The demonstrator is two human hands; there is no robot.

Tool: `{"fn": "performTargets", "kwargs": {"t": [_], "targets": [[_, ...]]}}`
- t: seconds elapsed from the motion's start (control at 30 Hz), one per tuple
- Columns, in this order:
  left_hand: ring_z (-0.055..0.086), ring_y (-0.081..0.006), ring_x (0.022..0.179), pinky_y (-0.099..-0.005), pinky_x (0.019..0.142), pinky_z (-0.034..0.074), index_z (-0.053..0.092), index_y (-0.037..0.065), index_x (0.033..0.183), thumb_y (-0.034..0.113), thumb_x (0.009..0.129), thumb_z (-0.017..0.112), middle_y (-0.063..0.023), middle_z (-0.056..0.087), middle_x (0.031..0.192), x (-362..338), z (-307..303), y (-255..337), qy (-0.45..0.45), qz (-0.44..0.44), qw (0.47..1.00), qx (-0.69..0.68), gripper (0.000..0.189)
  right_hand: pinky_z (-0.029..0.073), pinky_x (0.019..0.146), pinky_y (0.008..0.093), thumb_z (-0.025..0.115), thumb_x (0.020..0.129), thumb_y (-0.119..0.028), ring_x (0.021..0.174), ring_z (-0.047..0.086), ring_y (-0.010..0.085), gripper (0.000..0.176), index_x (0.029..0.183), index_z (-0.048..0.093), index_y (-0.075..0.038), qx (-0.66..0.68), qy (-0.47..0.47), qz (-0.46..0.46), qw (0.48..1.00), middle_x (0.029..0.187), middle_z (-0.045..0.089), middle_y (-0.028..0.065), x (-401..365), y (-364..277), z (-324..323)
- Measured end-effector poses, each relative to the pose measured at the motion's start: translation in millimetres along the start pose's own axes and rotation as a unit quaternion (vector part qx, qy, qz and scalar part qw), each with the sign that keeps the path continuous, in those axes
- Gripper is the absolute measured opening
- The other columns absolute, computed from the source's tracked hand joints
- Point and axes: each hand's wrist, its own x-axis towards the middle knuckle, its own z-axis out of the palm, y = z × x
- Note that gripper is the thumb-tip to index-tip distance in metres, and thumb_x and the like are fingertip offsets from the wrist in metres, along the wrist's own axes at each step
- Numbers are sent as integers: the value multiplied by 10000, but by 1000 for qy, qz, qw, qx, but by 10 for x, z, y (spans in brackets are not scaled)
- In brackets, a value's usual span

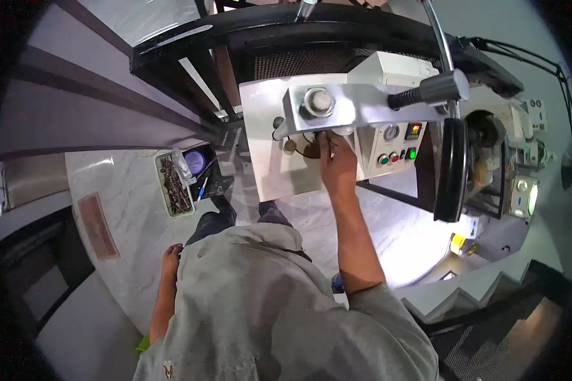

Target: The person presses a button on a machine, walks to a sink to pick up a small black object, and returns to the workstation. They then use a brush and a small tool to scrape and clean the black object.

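Note:
My right hand reaches under the metal arm of a white press machine, its fingers bent together near a dark round part. What those fingers hold, if anything, is hidden beneath the arm. Beside them, small round metal pieces sit on the machine's white top. My left hand hangs low by my side, far from the machine, with its fingers curled and too small to read clearly.
A tray of small dark brown pieces stands at the left, next to a purple round container and a blue pen. A black-gripped lever hangs at the right, near the control panel. A black frame crosses behind.

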Motion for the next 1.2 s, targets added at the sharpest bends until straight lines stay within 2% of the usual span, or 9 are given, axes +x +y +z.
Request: {"fn": "performTargets", "kwargs": {"t": [0.07,0.13,0.33,0.43,0.53,0.6,0.8,1.13,1.2], "targets": [[599,-190,949,-330,816,447,634,69,1169,313,913,552,-78,673,1097,116,-210,-58,-19,5,999,28,364,523,726,317,563,983,-177,798,640,148,253,1072,667,36,-4,-42,99,994,945,676,100,-95,-149,-115],[593,-234,1008,-366,867,449,610,60,1218,323,910,554,-101,660,1140,142,-493,119,-8,-48,998,-35,409,523,784,316,530,999,-154,889,637,154,255,1079,659,50,132,236,56,961,996,670,94,-316,-334,-171],[592,-250,1045,-383,883,453,586,72,1237,397,891,563,-119,617,1215,661,-1160,96,-80,-26,996,16,475,511,800,280,539,1000,-219,844,646,154,314,1113,648,53,155,144,242,947,999,683,95,-366,-643,17],[609,-261,1024,-388,861,477,557,58,1257,387,906,550,-138,620,1191,876,-1423,267,-68,-27,997,-30,481,508,821,296,541,992,-165,892,667,194,270,1169,625,21,138,182,219,949,967,703,119,-353,-674,138],[611,-262,1023,-392,858,489,554,51,1257,369,920,539,-136,619,1187,969,-1605,460,-63,34,996,-58,463,522,811,284,531,1003,-215,883,655,175,312,1161,624,38,112,382,45,916,986,682,95,-403,-656,231],[611,-260,1026,-392,855,498,554,42,1255,359,931,535,-143,614,1197,1019,-1729,497,-80,63,993,-64,454,529,823,289,523,1002,-176,889,651,177,287,1169,611,41,279,315,155,894,961,676,117,-511,-719,144],[616,-269,1016,-395,847,501,549,35,1272,382,921,558,-159,611,1204,1176,-1725,441,-86,43,994,-46,493,535,761,280,567,970,-153,810,656,144,187,987,604,29,198,228,228,926,875,682,126,-430,-618,-18],[627,-257,984,-399,833,496,553,51,1274,343,924,529,-135,630,1177,864,-1378,-50,-63,-30,995,-66,456,530,789,365,546,965,-202,845,672,239,223,1115,635,-64,54,2,101,993,983,695,139,132,75,-68],[626,-240,983,-384,813,490,561,64,1264,332,923,521,-124,634,1174,754,-1265,-136,-58,-38,995,-68,436,528,811,444,541,935,-157,901,662,347,228,1137,633,-107,-218,-166,-84,958,1042,675,160,234,64,-155]]}}
